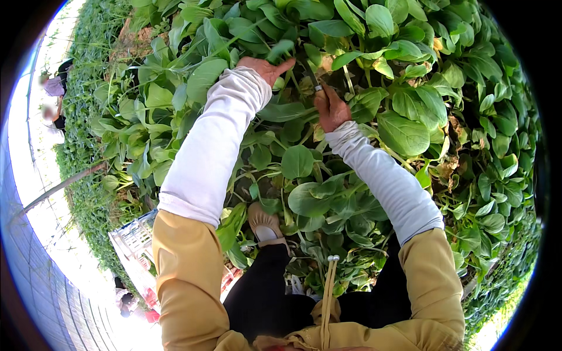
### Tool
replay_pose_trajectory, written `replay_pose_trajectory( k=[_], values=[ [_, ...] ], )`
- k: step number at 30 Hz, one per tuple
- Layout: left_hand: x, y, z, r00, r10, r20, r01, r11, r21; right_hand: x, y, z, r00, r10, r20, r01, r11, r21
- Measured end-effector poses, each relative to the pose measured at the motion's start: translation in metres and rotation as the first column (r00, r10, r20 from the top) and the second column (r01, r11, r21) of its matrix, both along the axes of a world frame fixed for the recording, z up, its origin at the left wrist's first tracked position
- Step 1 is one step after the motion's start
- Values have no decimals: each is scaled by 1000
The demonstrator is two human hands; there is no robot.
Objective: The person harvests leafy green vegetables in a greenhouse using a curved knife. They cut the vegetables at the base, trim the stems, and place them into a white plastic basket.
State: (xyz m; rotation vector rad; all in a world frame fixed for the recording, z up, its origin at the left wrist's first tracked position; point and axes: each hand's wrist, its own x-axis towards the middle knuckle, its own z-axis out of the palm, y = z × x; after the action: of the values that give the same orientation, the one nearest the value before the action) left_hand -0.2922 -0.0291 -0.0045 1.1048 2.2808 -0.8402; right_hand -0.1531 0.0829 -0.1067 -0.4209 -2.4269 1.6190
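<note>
My right hand [332, 109] is closed around the handle of a knife [312, 75]. A light metal collar shows where the handle meets the narrow dark blade, which points up and left among the stems. My left hand [265, 70] is in the leafy greens to the left of the blade, thumb stretched toward it. Its other fingers are mostly hidden, so I cannot tell whether they grip a stem. A pale green stem base [278, 83] shows just below that hand, and a blurred leaf [280, 50] is just above it. Broad-leaved greens, like bok choy [297, 161], surround both hands.
A white plastic crate [134, 239] stands at my left, partly behind my sleeve. My shoe [264, 223] is among the plants. Yellowed, withered leaves [450, 164] lie to the right. Two people [55, 96] are at the far left, near a slanting pole [66, 184].
</note>
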Motion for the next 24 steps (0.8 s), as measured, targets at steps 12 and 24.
replay_pose_trajectory(
  k=[12, 24],
  values=[
    [6, -7, 3, 986, 163, -35, -153, 967, 202, -18, -3, -24, 997, 58, 60, -65, 990, 126],
    [24, -65, -18, 890, 441, 116, -426, 713, 557, -52, 2, -36, 884, 280, 374, -232, 958, -168]
  ],
)
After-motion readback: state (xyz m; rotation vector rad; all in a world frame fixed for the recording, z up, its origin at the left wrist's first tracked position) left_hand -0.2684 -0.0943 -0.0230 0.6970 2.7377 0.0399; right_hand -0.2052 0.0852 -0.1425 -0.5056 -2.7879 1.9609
